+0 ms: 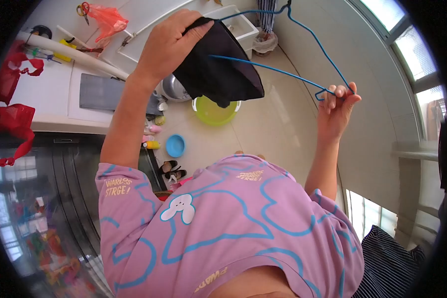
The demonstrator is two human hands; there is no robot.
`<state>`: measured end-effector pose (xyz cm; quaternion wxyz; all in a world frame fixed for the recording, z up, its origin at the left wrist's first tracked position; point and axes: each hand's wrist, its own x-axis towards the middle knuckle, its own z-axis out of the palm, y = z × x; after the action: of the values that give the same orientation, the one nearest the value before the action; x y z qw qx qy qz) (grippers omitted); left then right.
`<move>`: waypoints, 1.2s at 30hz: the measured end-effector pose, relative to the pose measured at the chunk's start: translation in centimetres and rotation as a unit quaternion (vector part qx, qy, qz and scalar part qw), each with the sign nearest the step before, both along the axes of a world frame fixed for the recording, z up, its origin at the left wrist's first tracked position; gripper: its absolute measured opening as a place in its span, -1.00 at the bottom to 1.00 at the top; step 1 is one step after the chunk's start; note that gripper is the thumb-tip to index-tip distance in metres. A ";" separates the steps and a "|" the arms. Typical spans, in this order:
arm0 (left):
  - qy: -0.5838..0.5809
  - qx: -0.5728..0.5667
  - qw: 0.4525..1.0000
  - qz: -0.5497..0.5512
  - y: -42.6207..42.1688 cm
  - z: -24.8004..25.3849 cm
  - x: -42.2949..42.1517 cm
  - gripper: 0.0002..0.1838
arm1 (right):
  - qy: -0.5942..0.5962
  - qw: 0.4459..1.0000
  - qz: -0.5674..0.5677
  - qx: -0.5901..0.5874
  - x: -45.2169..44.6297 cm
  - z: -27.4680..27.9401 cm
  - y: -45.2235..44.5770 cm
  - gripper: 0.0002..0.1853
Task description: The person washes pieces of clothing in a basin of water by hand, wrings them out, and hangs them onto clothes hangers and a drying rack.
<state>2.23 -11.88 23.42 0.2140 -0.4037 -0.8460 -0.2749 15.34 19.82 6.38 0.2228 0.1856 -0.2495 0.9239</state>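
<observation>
A dark cloth (213, 67), black with a purplish sheen, hangs from my left hand (171, 42), whose fingers are closed on its upper edge. One end of a blue wire hanger (270, 69) goes into the cloth. At the right, my right hand (338, 99) is closed round the hanger's other end, fingers curled near its bent corner. The hanger's hook end points to the top of the view, beyond the two hands. How far the hanger reaches inside the cloth is hidden.
Below the cloth, a green basin (214, 111) and a small blue basin (175, 145) stand on the tiled floor. Dark shoes (173, 170) lie nearby. A white counter (49, 94) with red bags (10, 124) is at left; windows (407, 49) line the right wall.
</observation>
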 end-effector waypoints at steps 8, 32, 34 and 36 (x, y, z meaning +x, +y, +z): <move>-0.018 0.057 0.990 0.131 2.6 3.1 1.8 -0.68 | -0.179 0.955 -0.013 0.236 0.7 -0.4 -3.7 -0.61; -0.085 0.166 0.978 0.098 -2.8 2.7 4.1 -0.77 | 0.076 0.789 -0.197 0.577 -3.2 8.2 -16.9 -0.58; -0.111 0.179 0.971 0.109 -3.3 3.0 4.3 -0.75 | 0.127 0.691 -0.358 0.615 -2.8 9.3 -16.9 -0.56; -0.155 0.216 0.959 0.104 -4.1 3.1 4.8 -0.74 | 0.158 0.692 -0.354 0.609 -2.4 9.6 -17.5 -0.57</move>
<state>7.02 -15.93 26.55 0.1896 -0.2107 -0.8266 -0.4862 12.94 2.35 15.98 0.4083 0.3217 -0.7655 0.3792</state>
